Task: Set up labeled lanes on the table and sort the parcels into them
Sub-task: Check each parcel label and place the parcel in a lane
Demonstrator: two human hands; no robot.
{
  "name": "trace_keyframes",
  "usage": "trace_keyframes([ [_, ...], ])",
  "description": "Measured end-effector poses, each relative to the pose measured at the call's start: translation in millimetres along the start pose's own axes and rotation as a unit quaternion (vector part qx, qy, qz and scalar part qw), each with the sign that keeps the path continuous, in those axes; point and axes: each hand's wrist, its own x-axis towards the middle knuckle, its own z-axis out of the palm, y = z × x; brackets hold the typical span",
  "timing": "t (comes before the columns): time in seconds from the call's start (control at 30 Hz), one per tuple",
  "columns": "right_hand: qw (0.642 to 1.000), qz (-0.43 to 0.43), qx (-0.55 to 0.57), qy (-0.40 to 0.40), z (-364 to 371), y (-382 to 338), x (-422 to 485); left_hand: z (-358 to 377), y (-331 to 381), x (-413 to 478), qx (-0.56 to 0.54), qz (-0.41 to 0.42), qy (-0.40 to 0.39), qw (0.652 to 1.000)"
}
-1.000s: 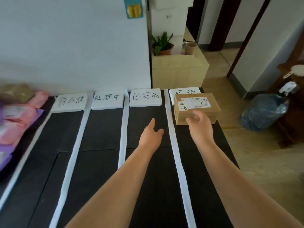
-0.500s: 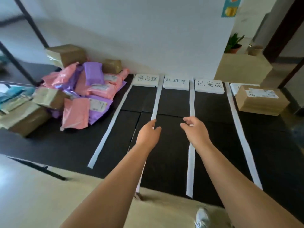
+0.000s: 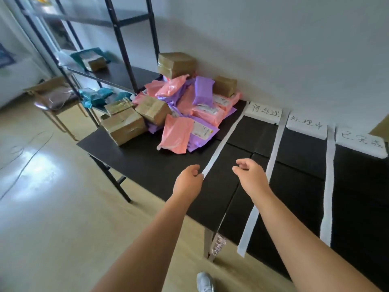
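Observation:
On the black table lies a pile of pink and purple mailer bags with brown boxes around it. White paper strips mark lanes to the right of the pile. Three white handwritten label cards sit at the lanes' far ends by the wall. My left hand hangs loosely curled over the near end of the leftmost strip and covers that end. My right hand hovers over the first lane, fingers loosely curled, holding nothing.
A black metal shelf rack with teal bags and a small box stands left of the pile. A stool carrying an open carton is on the floor further left. A cardboard corner shows at the right edge. My shoe is below the table's front edge.
My right hand let go of the brown box in the rightmost lane. The view swung left, and both hands moved left over the lanes toward the parcel pile.

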Motion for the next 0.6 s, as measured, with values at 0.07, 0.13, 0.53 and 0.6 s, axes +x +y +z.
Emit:
trace_keyframes([
  [0.07,1.0,-0.008,0.009,-0.016,21.3,-13.7,19.0,-17.8,-3.3,18.3,-0.001,-0.013,0.019,1.0],
  [0.13,0.999,-0.021,0.017,-0.039,40.4,-25.8,38.1,-35.6,-4.2,36.4,0.005,-0.022,0.041,0.999],
  [0.53,0.994,0.0,-0.013,-0.106,141.6,-71.3,125.6,-97.4,-24.8,144.5,0.024,-0.062,0.072,0.995],
  [0.6,0.994,0.012,-0.023,-0.103,160.0,-74.4,139.6,-107.2,-31.0,170.9,0.028,-0.066,0.059,0.996],
])
